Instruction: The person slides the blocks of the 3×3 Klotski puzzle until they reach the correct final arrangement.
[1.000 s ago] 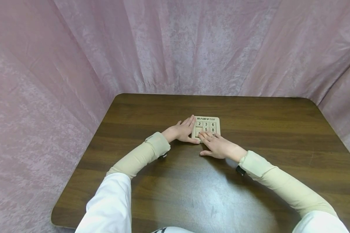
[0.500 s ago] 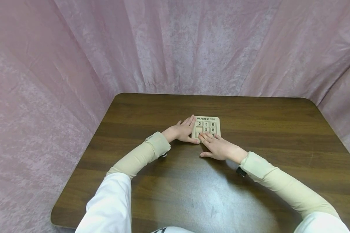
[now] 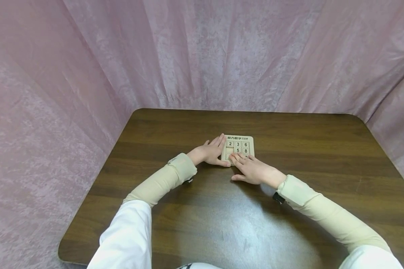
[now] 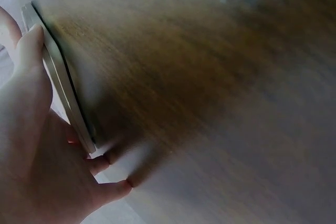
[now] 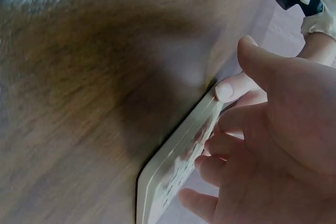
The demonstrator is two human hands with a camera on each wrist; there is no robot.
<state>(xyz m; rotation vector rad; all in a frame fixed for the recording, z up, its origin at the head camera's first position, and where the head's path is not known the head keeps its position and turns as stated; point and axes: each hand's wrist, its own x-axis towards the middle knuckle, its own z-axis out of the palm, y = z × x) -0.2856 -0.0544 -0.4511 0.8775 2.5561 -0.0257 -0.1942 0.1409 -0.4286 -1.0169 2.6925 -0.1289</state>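
On the desk (image 3: 309, 142), the left hand (image 3: 210, 151), spread, braces a number board (image 3: 237, 138) that the right hand (image 3: 252, 170) touches, fingers relaxed.

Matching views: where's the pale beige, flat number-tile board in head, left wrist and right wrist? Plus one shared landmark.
Head: the pale beige, flat number-tile board just right of centre, left hand at its left side, right hand over its near part.
Left wrist: board at upper left, slanting, mostly edge-on.
Right wrist: board at lower centre, slanting, running off the bottom.
Shared landmark: left thumb, at the board's edge in all three.
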